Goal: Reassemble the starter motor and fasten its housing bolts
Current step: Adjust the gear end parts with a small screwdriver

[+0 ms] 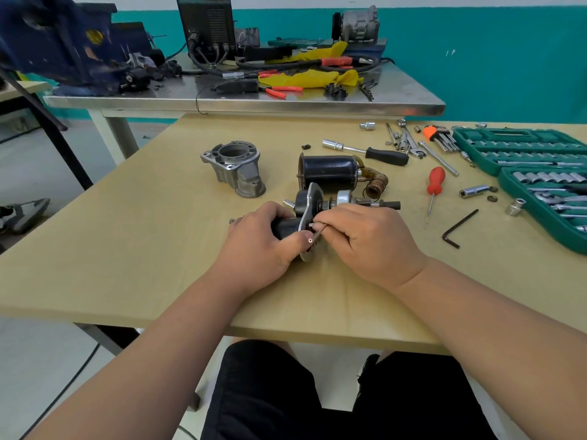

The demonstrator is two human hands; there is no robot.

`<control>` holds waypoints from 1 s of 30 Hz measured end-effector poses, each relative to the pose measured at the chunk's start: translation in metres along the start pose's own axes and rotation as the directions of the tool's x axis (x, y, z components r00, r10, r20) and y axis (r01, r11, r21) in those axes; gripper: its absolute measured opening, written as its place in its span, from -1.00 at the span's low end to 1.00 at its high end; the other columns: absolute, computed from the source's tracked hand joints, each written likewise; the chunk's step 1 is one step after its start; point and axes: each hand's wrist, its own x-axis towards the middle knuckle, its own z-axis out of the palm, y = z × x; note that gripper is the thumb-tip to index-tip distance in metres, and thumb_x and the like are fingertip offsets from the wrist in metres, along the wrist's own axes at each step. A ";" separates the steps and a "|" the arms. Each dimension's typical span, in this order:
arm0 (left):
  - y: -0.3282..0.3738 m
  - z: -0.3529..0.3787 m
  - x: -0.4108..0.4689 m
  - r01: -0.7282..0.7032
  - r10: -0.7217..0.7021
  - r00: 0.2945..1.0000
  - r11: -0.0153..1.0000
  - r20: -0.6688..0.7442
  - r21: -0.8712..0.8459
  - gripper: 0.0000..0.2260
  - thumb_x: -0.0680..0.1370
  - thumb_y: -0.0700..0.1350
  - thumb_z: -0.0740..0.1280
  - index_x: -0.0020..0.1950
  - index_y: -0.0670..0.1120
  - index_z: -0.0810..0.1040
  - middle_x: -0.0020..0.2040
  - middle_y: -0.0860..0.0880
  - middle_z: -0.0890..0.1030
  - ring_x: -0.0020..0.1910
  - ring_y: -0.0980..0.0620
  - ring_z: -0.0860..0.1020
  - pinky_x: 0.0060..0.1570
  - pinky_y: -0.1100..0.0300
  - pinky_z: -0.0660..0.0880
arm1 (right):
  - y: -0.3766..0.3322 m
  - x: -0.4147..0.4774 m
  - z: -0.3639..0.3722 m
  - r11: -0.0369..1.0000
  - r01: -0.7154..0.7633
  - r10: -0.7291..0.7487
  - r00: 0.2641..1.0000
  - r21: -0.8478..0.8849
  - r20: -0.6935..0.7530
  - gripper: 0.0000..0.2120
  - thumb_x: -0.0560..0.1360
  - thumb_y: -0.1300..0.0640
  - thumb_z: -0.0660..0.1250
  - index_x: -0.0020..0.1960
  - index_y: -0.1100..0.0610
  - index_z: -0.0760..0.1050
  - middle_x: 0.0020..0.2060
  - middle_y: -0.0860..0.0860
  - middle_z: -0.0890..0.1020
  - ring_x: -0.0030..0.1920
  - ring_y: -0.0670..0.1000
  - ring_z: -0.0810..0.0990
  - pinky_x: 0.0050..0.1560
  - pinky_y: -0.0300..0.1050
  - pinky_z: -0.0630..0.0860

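Desk [158, 233]: tan top, carrying all the parts and tools.
Case [508, 132]: green socket set, open, far right.
Left hand [257, 246]: wrapped round the black end of the starter, near centre.
Right hand [368, 239]: fingers pinch a thin rod at the plate.
Can [330, 173]: black motor body on its side, just beyond the hands.
Housing [236, 166]: bare aluminium, far left of the can.
Starter [313, 193]: plate and shaft between the hands, on the desk.
Screwdriver [435, 181]: red handle, right.
Hex key [457, 228]: black, near right.
Rod [315, 237]: bolt or tool, cannot tell.
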 end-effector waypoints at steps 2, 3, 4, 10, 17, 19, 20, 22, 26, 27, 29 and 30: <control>0.001 0.000 -0.001 0.005 -0.005 1.000 1.000 -0.001 -0.016 -0.61 0.20 0.32 0.24 -0.11 0.11 0.44 -0.24 0.13 0.55 -0.15 0.00 0.50 0.10 -0.08 0.44 | 0.000 0.000 0.001 1.000 -0.016 0.016 1.000 0.013 0.001 -0.75 0.53 0.10 0.25 -0.05 0.17 0.67 -0.23 0.04 0.70 -0.31 0.06 0.66 -0.39 -0.05 0.59; 0.001 0.000 -0.001 0.005 -0.005 1.000 1.000 0.001 -0.020 -0.59 0.19 0.33 0.22 -0.11 0.11 0.44 -0.24 0.12 0.55 -0.13 -0.02 0.50 0.10 -0.07 0.44 | 0.000 0.000 0.001 1.000 -0.019 0.019 1.000 0.015 0.000 -0.75 0.54 0.09 0.24 -0.05 0.17 0.67 -0.22 0.04 0.70 -0.30 0.06 0.66 -0.39 -0.05 0.59; 0.002 0.000 -0.001 0.006 -0.006 1.000 1.000 0.003 -0.020 -0.58 0.18 0.34 0.22 -0.12 0.11 0.44 -0.24 0.12 0.55 -0.12 -0.04 0.50 0.09 -0.07 0.44 | 0.000 0.000 0.001 1.000 -0.024 0.024 1.000 0.015 -0.004 -0.75 0.54 0.09 0.24 -0.05 0.16 0.67 -0.22 0.04 0.70 -0.30 0.06 0.66 -0.39 -0.05 0.59; 0.002 -0.001 -0.002 -0.030 0.029 0.999 0.999 0.014 0.015 -0.63 0.19 0.36 0.18 -0.17 0.16 0.39 -0.25 0.15 0.51 -0.18 0.05 0.48 0.01 0.02 0.40 | 0.000 0.004 -0.001 0.998 0.054 -0.054 0.999 -0.022 0.007 -0.77 0.53 0.11 0.26 -0.06 0.18 0.67 -0.27 0.04 0.68 -0.37 0.06 0.63 -0.47 -0.08 0.55; 0.002 0.000 -0.003 -0.038 0.038 0.999 0.999 -0.003 0.032 -0.59 0.19 0.37 0.20 -0.14 0.14 0.41 -0.22 0.13 0.54 -0.15 0.04 0.50 0.03 -0.03 0.45 | -0.001 0.004 -0.003 0.999 0.026 -0.024 0.998 -0.031 0.065 -0.73 0.54 0.08 0.22 -0.11 0.18 0.65 -0.29 0.05 0.67 -0.37 0.08 0.62 -0.46 -0.04 0.54; 0.003 0.001 -0.003 -0.027 0.027 1.000 0.999 -0.012 0.024 -0.59 0.18 0.36 0.19 -0.13 0.13 0.42 -0.22 0.13 0.54 -0.15 0.04 0.50 0.06 -0.05 0.45 | -0.006 0.004 -0.003 0.994 -0.105 0.102 0.990 0.033 0.096 -0.74 0.55 0.07 0.23 -0.10 0.16 0.65 -0.29 0.03 0.67 -0.33 0.04 0.62 -0.37 -0.02 0.56; 0.003 0.002 -0.003 -0.020 0.021 1.000 0.999 -0.022 0.026 -0.58 0.19 0.35 0.19 -0.12 0.12 0.44 -0.21 0.13 0.55 -0.14 0.05 0.50 0.08 -0.06 0.45 | -0.008 0.003 -0.003 0.985 -0.164 0.157 0.981 0.053 0.117 -0.77 0.55 0.07 0.26 -0.11 0.14 0.64 -0.31 0.00 0.66 -0.34 0.00 0.59 -0.35 -0.06 0.53; 0.004 0.003 -0.003 -0.016 0.019 0.999 0.998 -0.046 0.059 -0.57 0.22 0.33 0.22 -0.07 0.08 0.46 -0.20 0.15 0.53 -0.12 0.05 0.50 0.11 -0.07 0.44 | -0.012 0.004 -0.002 0.953 -0.289 0.274 0.950 0.092 0.150 -0.81 0.54 0.06 0.30 -0.21 0.06 0.60 -0.41 -0.07 0.59 -0.41 -0.12 0.48 -0.37 -0.19 0.38; 0.005 0.008 -0.006 -0.033 0.055 0.993 0.979 -0.108 0.200 -0.59 0.28 0.29 0.24 -0.01 0.07 0.44 -0.17 0.16 0.48 -0.06 0.03 0.43 0.24 -0.01 0.30 | -0.015 0.009 -0.006 0.734 -0.657 0.587 0.741 0.170 0.326 -0.60 0.53 0.00 0.31 -0.47 -0.03 0.39 -0.61 -0.14 0.41 -0.54 -0.17 0.39 -0.53 -0.33 0.22; 0.005 0.010 -0.007 -0.044 0.075 0.990 0.968 -0.116 0.246 -0.58 0.28 0.30 0.23 0.00 0.07 0.43 -0.16 0.15 0.48 -0.04 0.02 0.42 0.27 0.02 0.25 | -0.015 0.010 -0.008 0.650 -0.735 0.634 0.664 0.192 0.397 -0.59 0.53 -0.01 0.31 -0.48 -0.01 0.43 -0.63 -0.14 0.39 -0.59 -0.16 0.35 -0.55 -0.33 0.22; 0.006 0.012 -0.009 -0.064 0.109 0.987 0.941 -0.118 0.333 -0.56 0.28 0.33 0.20 -0.01 0.07 0.41 -0.13 0.14 0.47 -0.01 0.02 0.42 0.30 0.00 0.20 | -0.013 0.012 -0.012 0.371 -0.883 0.669 0.468 0.287 0.577 -0.67 0.55 0.02 0.31 -0.39 -0.02 0.56 -0.66 -0.12 0.33 -0.64 -0.15 0.24 -0.55 -0.28 0.18; 0.007 0.013 -0.009 -0.075 0.126 0.985 0.926 -0.115 0.369 -0.56 0.28 0.34 0.19 -0.02 0.07 0.39 -0.12 0.14 0.46 0.00 0.02 0.43 0.31 -0.02 0.19 | -0.013 0.013 -0.014 0.200 -0.923 0.652 0.376 0.329 0.658 -0.75 0.56 0.05 0.31 -0.27 0.02 0.60 -0.64 -0.11 0.32 -0.63 -0.12 0.22 -0.57 -0.25 0.16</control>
